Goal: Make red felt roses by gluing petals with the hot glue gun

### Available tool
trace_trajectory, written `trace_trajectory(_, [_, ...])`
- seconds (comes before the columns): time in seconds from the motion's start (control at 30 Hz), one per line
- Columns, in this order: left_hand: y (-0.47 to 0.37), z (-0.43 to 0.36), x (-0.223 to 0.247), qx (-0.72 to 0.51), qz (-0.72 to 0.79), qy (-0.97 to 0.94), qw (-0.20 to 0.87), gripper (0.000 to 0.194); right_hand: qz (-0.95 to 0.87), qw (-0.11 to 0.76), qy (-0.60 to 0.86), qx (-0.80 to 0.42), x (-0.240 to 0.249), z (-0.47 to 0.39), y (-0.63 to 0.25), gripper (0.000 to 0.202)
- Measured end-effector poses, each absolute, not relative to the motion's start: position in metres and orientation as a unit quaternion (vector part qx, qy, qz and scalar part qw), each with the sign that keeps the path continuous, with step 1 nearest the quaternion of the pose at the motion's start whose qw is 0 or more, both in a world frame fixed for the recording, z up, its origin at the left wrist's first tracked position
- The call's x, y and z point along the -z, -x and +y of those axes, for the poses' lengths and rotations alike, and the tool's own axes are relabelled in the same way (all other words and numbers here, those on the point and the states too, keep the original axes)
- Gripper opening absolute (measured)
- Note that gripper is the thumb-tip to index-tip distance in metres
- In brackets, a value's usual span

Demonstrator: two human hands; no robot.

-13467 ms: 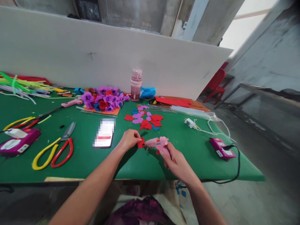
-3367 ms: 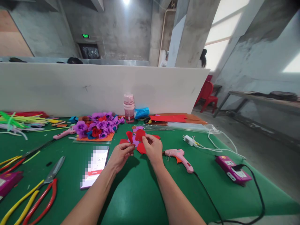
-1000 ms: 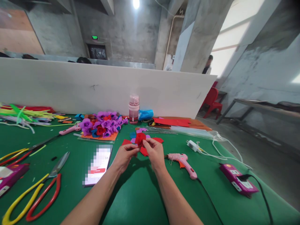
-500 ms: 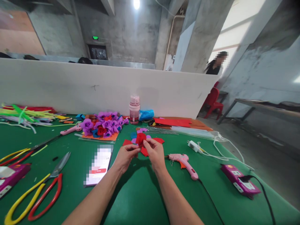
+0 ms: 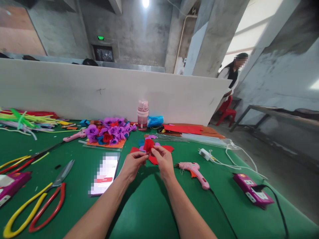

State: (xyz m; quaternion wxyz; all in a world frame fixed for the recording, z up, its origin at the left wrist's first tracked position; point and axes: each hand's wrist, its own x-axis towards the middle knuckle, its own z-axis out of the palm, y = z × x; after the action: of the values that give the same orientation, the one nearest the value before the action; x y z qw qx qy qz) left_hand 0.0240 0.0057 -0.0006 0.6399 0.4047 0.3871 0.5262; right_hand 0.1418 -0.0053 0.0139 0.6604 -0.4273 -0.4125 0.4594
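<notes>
A small red flower (image 5: pixel 149 145) is pinched between my two hands above the green table (image 5: pixel 147 205). My right hand (image 5: pixel 163 159) has its thumb and fingertips on the flower's right and lower edge. At its base, my left hand (image 5: pixel 134 163) is closed, its fingertips together; a stem there is too small to make out. Red pieces (image 5: pixel 153 160) and purple and blue scraps (image 5: pixel 141 142) lie behind and under the hands. A pink glue gun (image 5: pixel 195 172) rests just right of my right hand.
Left of my hands lie a phone (image 5: pixel 106 174), scissors (image 5: pixel 59 179) and a pile of purple flowers (image 5: pixel 112 132). A pink bottle (image 5: pixel 143 116) stands by the white partition (image 5: pixel 119 89). A power strip (image 5: pixel 253 191) lies right. Beyond the partition, a person (image 5: pixel 233 74) leans.
The red flower has turned slightly and shifted a little left in my fingers. Beyond the partition, the person has moved and more of their body shows.
</notes>
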Motion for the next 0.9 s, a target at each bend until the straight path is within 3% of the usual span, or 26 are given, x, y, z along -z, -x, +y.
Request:
trace_trajectory(0.57, [-0.026,0.004,-0.004,-0.546,0.401,-0.397,0.620,0.022,-0.440,0.626,0.384,-0.517,-0.003,-0.002,-0.136,0.034])
trace_trajectory(0.9, [-0.029,0.001,-0.003,-0.541,0.403,-0.384,0.630,0.020,-0.444,0.616,0.371,-0.534,-0.006,-0.004,-0.139,0.032])
